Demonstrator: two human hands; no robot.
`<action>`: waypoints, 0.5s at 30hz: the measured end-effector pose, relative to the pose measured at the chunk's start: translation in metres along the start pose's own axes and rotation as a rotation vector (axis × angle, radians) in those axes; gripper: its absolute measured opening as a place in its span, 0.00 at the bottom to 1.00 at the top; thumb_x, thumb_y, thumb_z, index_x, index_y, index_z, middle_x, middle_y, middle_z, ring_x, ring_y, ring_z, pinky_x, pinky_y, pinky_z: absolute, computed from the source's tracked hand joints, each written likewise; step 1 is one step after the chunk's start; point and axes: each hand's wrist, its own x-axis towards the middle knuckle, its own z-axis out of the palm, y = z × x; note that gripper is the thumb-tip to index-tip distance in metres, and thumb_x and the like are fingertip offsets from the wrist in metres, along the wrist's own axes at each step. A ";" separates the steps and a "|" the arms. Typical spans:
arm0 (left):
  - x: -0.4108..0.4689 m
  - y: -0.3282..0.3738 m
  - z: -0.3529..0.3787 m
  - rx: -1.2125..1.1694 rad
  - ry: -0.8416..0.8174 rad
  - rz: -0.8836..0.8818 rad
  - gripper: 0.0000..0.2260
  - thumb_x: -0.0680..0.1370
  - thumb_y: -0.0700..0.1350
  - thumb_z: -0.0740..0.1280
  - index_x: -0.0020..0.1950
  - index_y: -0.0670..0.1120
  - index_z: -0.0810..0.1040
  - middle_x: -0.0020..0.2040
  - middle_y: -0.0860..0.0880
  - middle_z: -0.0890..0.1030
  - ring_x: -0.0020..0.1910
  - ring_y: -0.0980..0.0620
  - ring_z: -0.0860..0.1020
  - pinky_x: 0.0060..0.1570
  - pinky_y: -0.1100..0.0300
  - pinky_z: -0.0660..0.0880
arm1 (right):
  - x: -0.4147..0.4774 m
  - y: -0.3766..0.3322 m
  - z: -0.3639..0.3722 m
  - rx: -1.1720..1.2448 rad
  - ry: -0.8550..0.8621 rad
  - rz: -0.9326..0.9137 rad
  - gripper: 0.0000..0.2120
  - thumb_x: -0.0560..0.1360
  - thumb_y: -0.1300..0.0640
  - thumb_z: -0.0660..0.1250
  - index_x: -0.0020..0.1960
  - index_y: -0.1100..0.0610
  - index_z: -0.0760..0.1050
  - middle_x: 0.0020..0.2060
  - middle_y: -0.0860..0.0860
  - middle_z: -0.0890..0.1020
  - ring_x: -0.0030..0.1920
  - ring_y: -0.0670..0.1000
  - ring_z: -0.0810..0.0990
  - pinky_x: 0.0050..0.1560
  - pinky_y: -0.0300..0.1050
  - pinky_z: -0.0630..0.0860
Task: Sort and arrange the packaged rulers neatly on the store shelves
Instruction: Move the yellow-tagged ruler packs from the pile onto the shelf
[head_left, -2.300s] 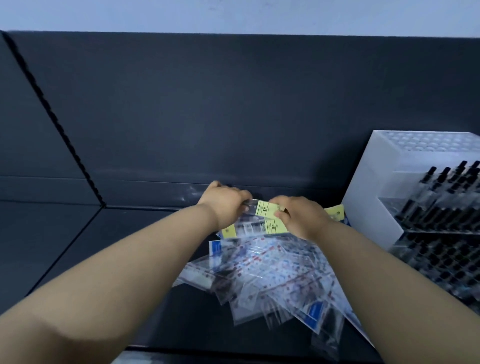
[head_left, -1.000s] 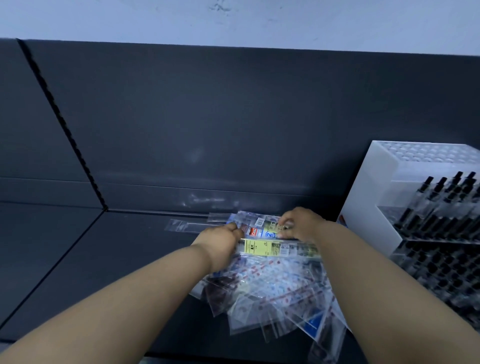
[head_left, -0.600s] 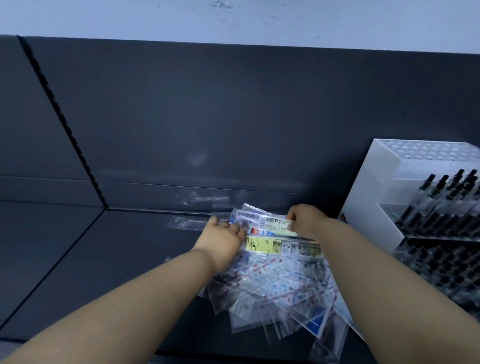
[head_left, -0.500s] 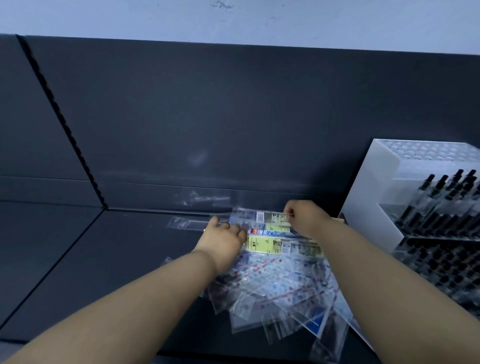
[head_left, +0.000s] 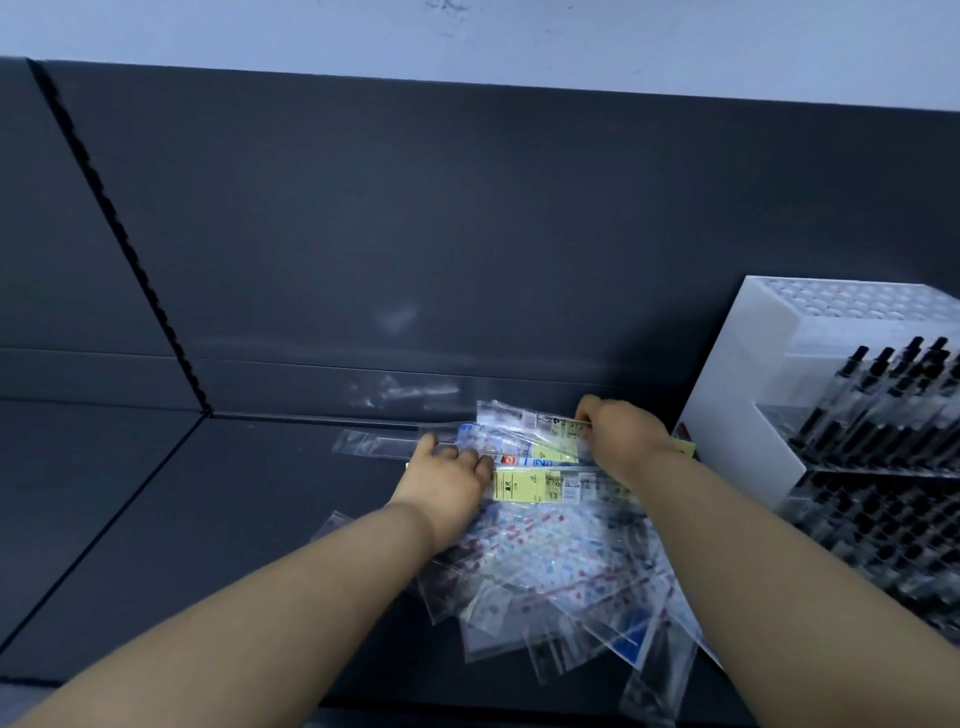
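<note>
A loose pile of packaged rulers in clear sleeves lies fanned out on the dark shelf. At the pile's far end, a few packs with yellow-green labels lie crosswise near the back wall. My left hand rests on the left ends of these packs, fingers slightly bent over a blue-labelled pack. My right hand pinches the edge of a pack with a pale label, lifted a little at the back. One clear pack sticks out to the left.
A white pen display rack with rows of black pens stands close on the right, touching the pile's area. The dark back panel rises behind. A seam in the shelf runs diagonally at the left.
My left hand slid from the yellow-labelled pack to the packs' left ends and flattened. My right hand pulled one pack up toward the back wall. The view shifted slightly.
</note>
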 end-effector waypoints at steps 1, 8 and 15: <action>0.000 0.000 0.001 -0.003 -0.005 -0.002 0.28 0.76 0.39 0.60 0.75 0.42 0.57 0.67 0.44 0.70 0.63 0.43 0.71 0.68 0.47 0.55 | -0.001 -0.002 -0.002 -0.008 -0.019 0.023 0.08 0.77 0.63 0.57 0.54 0.54 0.67 0.47 0.54 0.76 0.46 0.57 0.76 0.42 0.47 0.73; 0.002 0.000 0.008 -0.017 0.014 0.000 0.31 0.77 0.44 0.62 0.77 0.42 0.52 0.66 0.44 0.71 0.63 0.43 0.71 0.67 0.46 0.56 | 0.002 -0.021 -0.003 0.249 -0.114 -0.107 0.05 0.79 0.61 0.58 0.51 0.54 0.71 0.49 0.55 0.79 0.48 0.56 0.78 0.47 0.48 0.74; -0.001 -0.003 0.012 -0.105 0.072 -0.002 0.26 0.79 0.46 0.60 0.75 0.46 0.58 0.72 0.43 0.62 0.70 0.44 0.62 0.68 0.47 0.55 | 0.022 -0.064 0.008 0.105 -0.237 -0.167 0.05 0.73 0.57 0.65 0.45 0.50 0.79 0.47 0.48 0.78 0.49 0.53 0.79 0.53 0.47 0.77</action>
